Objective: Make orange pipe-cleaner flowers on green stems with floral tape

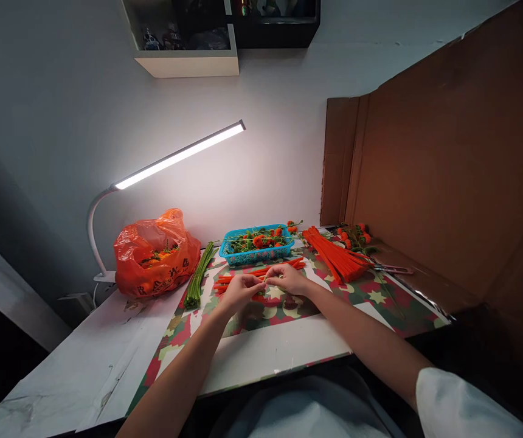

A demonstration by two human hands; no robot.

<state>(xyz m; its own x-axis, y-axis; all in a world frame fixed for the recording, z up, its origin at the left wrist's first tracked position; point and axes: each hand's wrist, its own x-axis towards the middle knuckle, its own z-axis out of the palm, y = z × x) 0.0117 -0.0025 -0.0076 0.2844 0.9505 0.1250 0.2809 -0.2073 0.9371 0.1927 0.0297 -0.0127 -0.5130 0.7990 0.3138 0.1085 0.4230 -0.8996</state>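
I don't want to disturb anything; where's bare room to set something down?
White tabletop before the orange bag, left of the patterned sheet; also the white strip between the forearms. Crowded: around the blue basket, with red sticks and green stems.

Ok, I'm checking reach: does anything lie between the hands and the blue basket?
Yes: low-lying red sticks lie just beyond the left hand and right hand, in front of the blue basket.
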